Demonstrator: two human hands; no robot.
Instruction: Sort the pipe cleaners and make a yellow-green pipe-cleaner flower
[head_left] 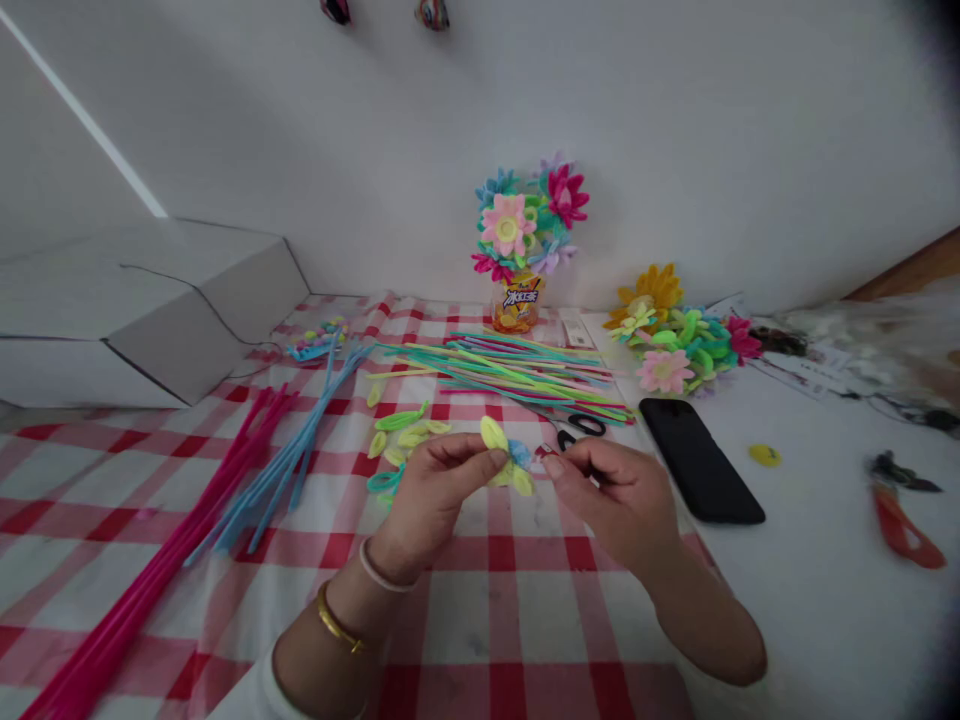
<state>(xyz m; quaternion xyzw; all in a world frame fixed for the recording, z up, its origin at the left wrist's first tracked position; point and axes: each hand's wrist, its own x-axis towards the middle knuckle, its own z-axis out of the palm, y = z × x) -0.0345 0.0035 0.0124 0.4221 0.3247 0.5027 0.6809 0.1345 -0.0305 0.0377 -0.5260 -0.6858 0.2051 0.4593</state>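
Observation:
Between the thumb and fingers of my left hand is a partly formed pipe-cleaner flower with pale yellow petals and a light blue centre. Just to its right, my right hand is closed in a pinch. A small reddish spot shows at its fingertips, but what they hold is too small to make out. Loose yellow and green pipe-cleaner loops lie on the cloth behind my left hand, which partly covers them. Black-handled scissors rest just beyond my right hand, their blades partly under the pipe cleaners.
A pile of multicoloured pipe cleaners lies across the checked cloth. Blue and magenta pipe cleaners stretch out at left, near a white box. A flower-filled cup stands behind; a black phone lies at right.

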